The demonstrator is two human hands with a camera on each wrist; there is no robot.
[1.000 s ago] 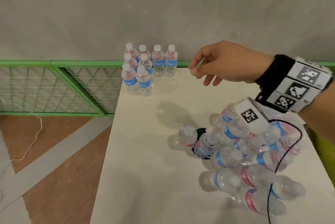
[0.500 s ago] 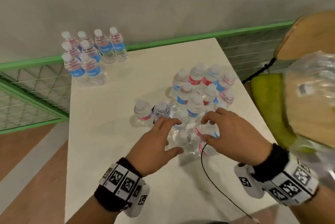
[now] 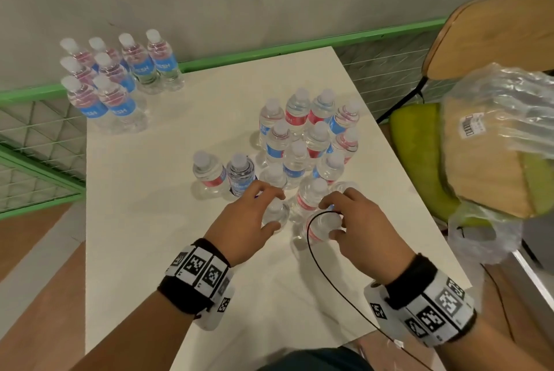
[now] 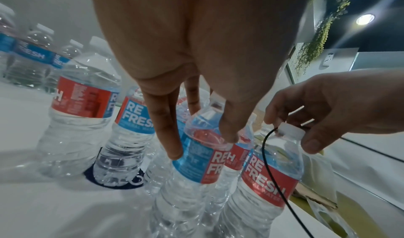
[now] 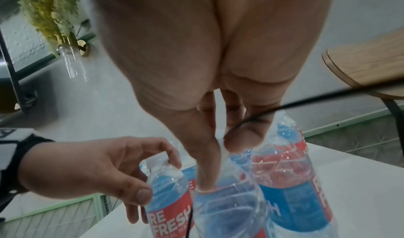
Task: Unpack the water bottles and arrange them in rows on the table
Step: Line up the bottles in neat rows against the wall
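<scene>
both hands have closed in since half a second ago: then they hovered over the near bottles, now each has taken hold of one. the left hand point(image 3: 250, 216) curls its fingers and thumb round the neck and shoulder of a bottle point(image 3: 275, 214) at the near edge of the loose cluster, and that bottle leans a little in the left wrist view. the right hand point(image 3: 358, 222) pinches the white cap point(image 4: 289, 129) of the neighbouring bottle point(image 3: 320, 228), thumb on the near side and fingers on the far side. a thin black cable point(image 3: 332, 283) loops up from the right wristband and crosses over this bottle's top.

just beyond the hands stands the loose cluster of bottles point(image 3: 305, 136), upright and crowded together near the middle of the white desk point(image 3: 135, 250), red and blue labels mixed. two more bottles point(image 3: 223, 172) stand side by side just left of the cluster, one of them on a dark round mark. at the far left corner of the desk the arranged group point(image 3: 120, 79) stands in short tidy rows, well apart from the cluster.

to the right, off the desk, a wooden chair point(image 3: 491, 37) with a green cushion carries crumpled clear plastic wrap point(image 3: 509, 106). a green mesh railing point(image 3: 36, 130) runs behind and to the left of the desk.
</scene>
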